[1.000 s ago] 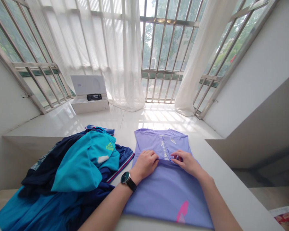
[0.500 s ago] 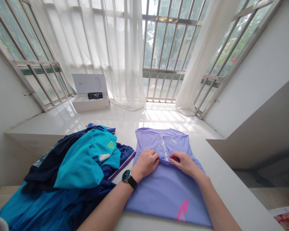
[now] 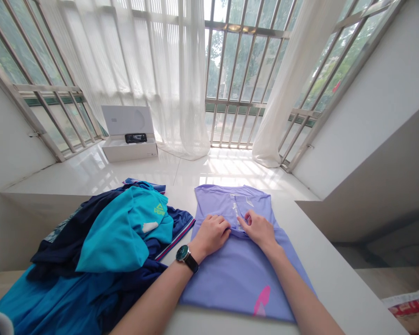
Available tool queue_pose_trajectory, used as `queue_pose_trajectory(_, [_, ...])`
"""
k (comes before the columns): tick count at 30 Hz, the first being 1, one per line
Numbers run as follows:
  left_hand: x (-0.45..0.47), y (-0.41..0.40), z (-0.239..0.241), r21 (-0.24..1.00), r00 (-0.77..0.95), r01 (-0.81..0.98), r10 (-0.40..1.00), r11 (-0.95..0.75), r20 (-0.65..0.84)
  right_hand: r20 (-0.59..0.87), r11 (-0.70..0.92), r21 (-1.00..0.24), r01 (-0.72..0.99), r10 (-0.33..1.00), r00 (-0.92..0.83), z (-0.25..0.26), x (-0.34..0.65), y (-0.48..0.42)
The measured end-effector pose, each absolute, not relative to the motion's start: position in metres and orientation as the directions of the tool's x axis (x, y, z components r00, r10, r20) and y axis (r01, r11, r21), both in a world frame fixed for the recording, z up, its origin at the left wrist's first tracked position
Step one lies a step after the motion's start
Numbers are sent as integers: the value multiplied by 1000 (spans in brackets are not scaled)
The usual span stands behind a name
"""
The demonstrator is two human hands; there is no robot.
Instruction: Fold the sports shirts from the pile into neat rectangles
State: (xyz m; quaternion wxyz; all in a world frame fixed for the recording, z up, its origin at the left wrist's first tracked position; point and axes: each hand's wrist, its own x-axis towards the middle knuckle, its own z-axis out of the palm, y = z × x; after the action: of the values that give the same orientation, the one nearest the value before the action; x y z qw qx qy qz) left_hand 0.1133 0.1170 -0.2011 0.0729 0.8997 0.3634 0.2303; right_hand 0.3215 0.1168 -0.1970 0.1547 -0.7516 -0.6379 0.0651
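A lavender polo shirt (image 3: 244,274) lies spread on the white surface, with a pink print near its lower edge and a placket at its upper middle. My left hand (image 3: 212,231) rests on the shirt's middle, fingers curled and closed on a fold there; a black-strapped watch is on that wrist. Just right of it, my right hand (image 3: 260,228) touches the shirt by the placket. Its thumb and index finger point at the placket with a small gap between them, while the other fingers are partly hidden.
Left of the shirt is a heap of clothes with a turquoise garment (image 3: 118,232) on top and navy ones (image 3: 66,246) under it. Behind stands an open white box (image 3: 129,151) with a black phone (image 3: 135,138). White curtains (image 3: 185,93) hang before barred windows.
My right hand has moved a little up and left along the placket, its thumb and index finger parting from the fold. My left hand stays in place on the shirt.
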Motion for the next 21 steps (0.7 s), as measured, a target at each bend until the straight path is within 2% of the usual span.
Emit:
queue_pose_trajectory(3, [113, 117, -201, 297, 630, 622, 689, -724, 359, 77, -176, -240, 955, 977, 200, -197, 317, 119])
queue_pose_trajectory(7, [114, 117, -201, 291, 634, 625, 689, -724, 351, 75, -180, -198, 964, 977, 198, -198, 318, 120])
queue_pose_trajectory(21, [114, 118, -202, 317, 631, 615, 691, -722, 352, 71, -155, -188, 970, 983, 171, -197, 321, 121])
